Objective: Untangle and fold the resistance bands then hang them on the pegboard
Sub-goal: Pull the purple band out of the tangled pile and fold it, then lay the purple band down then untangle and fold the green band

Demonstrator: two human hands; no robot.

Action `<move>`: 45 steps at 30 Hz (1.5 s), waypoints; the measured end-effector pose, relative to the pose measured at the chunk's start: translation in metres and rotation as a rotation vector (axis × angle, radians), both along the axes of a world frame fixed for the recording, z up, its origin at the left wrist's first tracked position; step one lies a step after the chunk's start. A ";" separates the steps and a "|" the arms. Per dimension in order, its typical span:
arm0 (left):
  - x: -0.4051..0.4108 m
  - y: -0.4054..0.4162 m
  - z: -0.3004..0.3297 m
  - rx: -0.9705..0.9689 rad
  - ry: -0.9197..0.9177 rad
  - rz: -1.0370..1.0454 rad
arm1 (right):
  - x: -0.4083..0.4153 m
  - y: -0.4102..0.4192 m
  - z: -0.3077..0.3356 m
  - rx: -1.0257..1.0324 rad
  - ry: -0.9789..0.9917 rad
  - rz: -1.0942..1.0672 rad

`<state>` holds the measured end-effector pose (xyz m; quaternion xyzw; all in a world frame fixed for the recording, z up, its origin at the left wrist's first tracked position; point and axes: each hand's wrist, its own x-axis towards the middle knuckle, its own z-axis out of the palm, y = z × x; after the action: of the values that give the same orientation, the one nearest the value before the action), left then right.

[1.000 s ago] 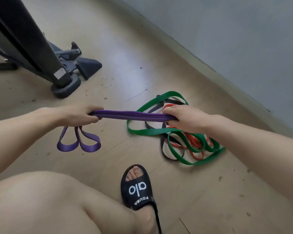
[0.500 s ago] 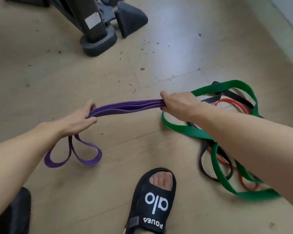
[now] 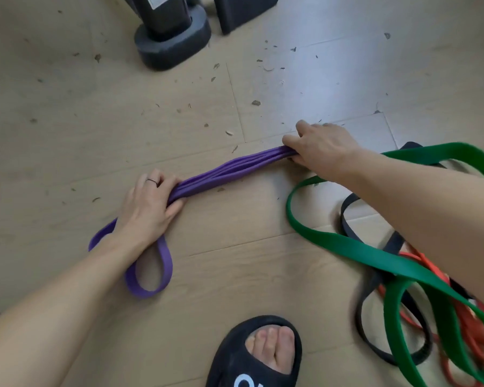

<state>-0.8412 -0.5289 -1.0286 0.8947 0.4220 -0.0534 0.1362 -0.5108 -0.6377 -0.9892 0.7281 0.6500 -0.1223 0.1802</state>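
The left hand (image 3: 148,208) is gripping the folded purple band (image 3: 229,170) low over the floor (image 3: 67,121), loops trailing nearer; its length is running up-right to the clutching right hand (image 3: 323,148). Since earlier, both hands have been lowering it floorward.

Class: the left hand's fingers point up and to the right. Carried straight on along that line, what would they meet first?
The purple band, whose bundled strands the left hand already grips; beyond it lies bare floor, though depth is unclear.
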 end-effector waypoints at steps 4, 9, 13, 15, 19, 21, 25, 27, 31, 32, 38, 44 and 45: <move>-0.008 -0.010 0.013 -0.052 0.056 0.136 | 0.001 0.008 -0.013 0.053 -0.023 -0.041; -0.044 -0.015 0.018 -0.152 0.211 0.213 | -0.001 0.009 -0.023 0.065 0.033 -0.145; -0.056 -0.023 0.019 -0.183 0.274 0.198 | -0.002 0.006 -0.021 0.040 0.074 -0.143; -0.054 -0.028 0.020 -0.150 0.289 0.187 | -0.001 0.004 -0.020 0.040 0.089 -0.154; -0.048 -0.030 0.021 -0.108 0.278 0.163 | 0.000 0.001 -0.016 0.043 0.096 -0.182; -0.048 -0.024 0.025 -0.109 0.258 0.114 | 0.000 -0.001 -0.012 0.039 0.134 -0.226; -0.059 -0.009 0.029 -0.026 0.210 -0.041 | 0.008 -0.002 -0.010 0.085 0.247 -0.375; -0.064 -0.004 0.027 0.055 0.168 -0.134 | 0.012 -0.001 -0.011 0.122 0.269 -0.417; -0.067 -0.001 0.022 0.121 0.123 -0.067 | 0.010 -0.002 -0.017 0.159 0.201 -0.425; -0.068 -0.001 0.021 0.096 0.156 -0.045 | 0.009 -0.002 -0.018 0.149 0.192 -0.416; -0.076 -0.001 0.026 -0.051 0.369 0.030 | 0.013 -0.005 -0.010 0.031 0.141 -0.337; -0.087 -0.004 0.028 -0.078 0.392 0.042 | 0.008 -0.017 -0.009 0.035 0.206 -0.391; -0.086 -0.004 0.028 -0.072 0.389 0.044 | 0.007 -0.018 -0.009 0.039 0.210 -0.390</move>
<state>-0.9272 -0.5328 -1.0007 0.8527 0.4576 -0.2372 0.0854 -0.5037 -0.6559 -0.9981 0.8267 0.5142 -0.2175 0.0705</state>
